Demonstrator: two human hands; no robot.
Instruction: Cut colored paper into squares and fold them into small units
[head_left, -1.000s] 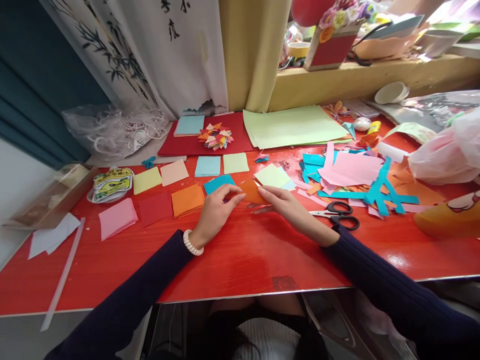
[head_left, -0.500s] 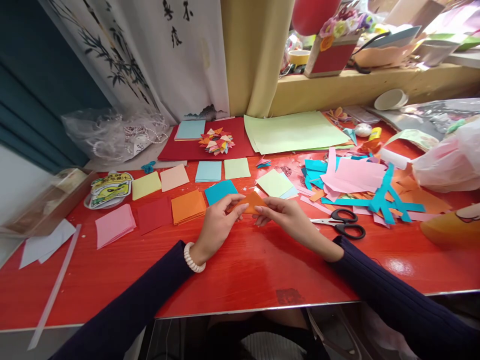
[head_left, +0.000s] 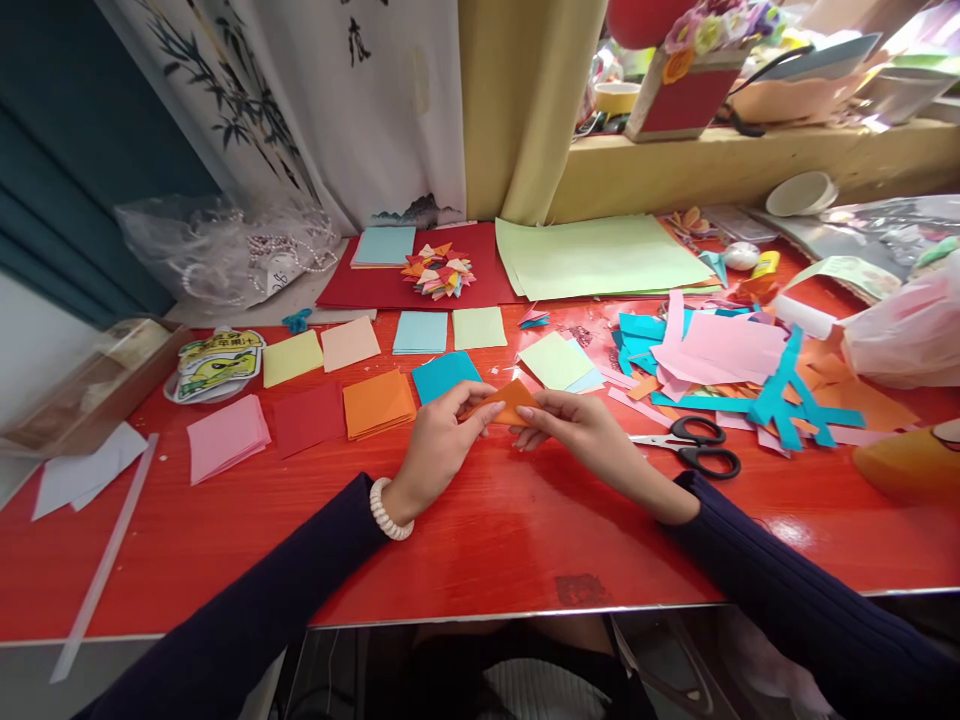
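Observation:
A small piece of orange paper (head_left: 511,402), folded to a triangle with its point up, is held between both hands above the table. My left hand (head_left: 448,432) pinches its left corner, with the thumb on top. At the other corner, my right hand (head_left: 568,427) grips it between thumb and fingers. Behind my left hand lies a blue paper stack (head_left: 441,374), and left of it an orange paper stack (head_left: 378,404). Pale green sheets (head_left: 553,360) rest beyond the right hand. Scissors (head_left: 697,445) with black handles lie beside the right wrist.
Pink (head_left: 227,438), red (head_left: 307,418) and yellow (head_left: 292,357) paper squares lie to the left. A multicoloured folded-paper ring (head_left: 438,272) sits on dark red card at the back. Paper scraps (head_left: 720,345) are heaped on the right. A clear strip (head_left: 105,560) crosses the left front edge.
The view has shifted slightly, so the table appears a little higher. Both hands keep hold of the folded orange paper, and the right thumb now lies nearer its upper right edge.

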